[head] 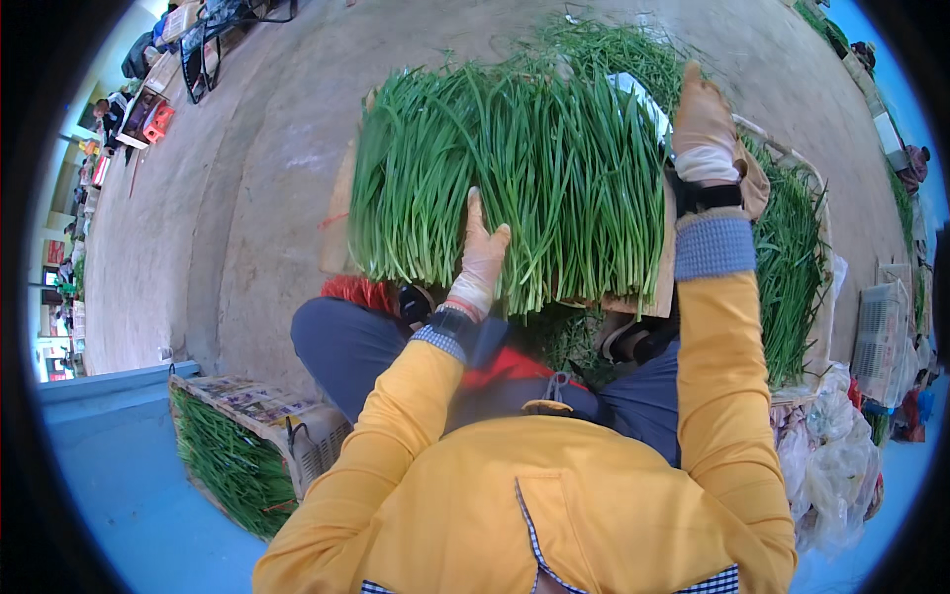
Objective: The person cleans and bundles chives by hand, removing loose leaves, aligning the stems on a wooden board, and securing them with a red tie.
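A wide layer of long green leaves, looking like garlic chives (512, 178), lies across a board (338, 223) before me, with pale stem ends towards me. My left hand (479, 256), in a thin pale glove, rests at the near edge among the stems. Its index finger and thumb are spread, and I see nothing held between them. Beyond the right end of the layer is my right hand (703, 122), also gloved, fingers together and pointing away from me. Its palm side is hidden, so a hold cannot be made out. A white sheet-like piece (642, 100) lies left of it.
Loose leaves (616, 52) are heaped behind the board. To the right stands a container (820, 223) of more greens. A crate (252, 386) of greens lies at lower left by a blue ledge (119, 416). Plastic bags (835, 453) sit lower right. People are far left.
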A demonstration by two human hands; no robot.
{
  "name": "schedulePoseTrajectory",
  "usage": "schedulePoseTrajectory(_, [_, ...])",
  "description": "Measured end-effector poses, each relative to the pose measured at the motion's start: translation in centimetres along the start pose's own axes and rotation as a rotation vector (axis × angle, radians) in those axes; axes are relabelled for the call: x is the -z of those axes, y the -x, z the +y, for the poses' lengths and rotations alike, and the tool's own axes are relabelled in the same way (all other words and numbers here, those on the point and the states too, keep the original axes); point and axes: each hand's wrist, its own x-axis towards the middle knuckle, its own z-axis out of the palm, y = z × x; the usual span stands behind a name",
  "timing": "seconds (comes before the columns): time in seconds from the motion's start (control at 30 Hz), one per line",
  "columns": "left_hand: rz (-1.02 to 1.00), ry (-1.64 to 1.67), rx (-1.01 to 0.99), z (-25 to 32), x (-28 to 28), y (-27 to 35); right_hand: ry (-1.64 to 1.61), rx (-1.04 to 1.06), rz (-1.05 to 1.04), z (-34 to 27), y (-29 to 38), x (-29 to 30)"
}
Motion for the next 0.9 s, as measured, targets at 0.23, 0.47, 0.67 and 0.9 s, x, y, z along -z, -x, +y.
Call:
schedulePoseTrajectory(0.23, [0.016,-0.196,-0.053,-1.6,1.8,-0.7,0.19,0.051,-0.009,-2.2,-2.1,-12.1])
schedulePoseTrajectory(0.47, [0.041,-0.288,-0.101,-1.5,0.9,0.2,0.537,-0.127,-0.262,-1.2,-5.8,-18.4])
schedulePoseTrajectory(0.67, [0.045,-0.344,-0.149,-0.6,0.7,0.6,-0.125,-0.155,0.026,-1.3,-6.0,-13.3])
schedulePoseTrajectory(0.9, [0.036,-0.386,-0.219,0.2,-0.1,0.5,0.041,-0.275,0.356,1.1,-16.9,-4.4])
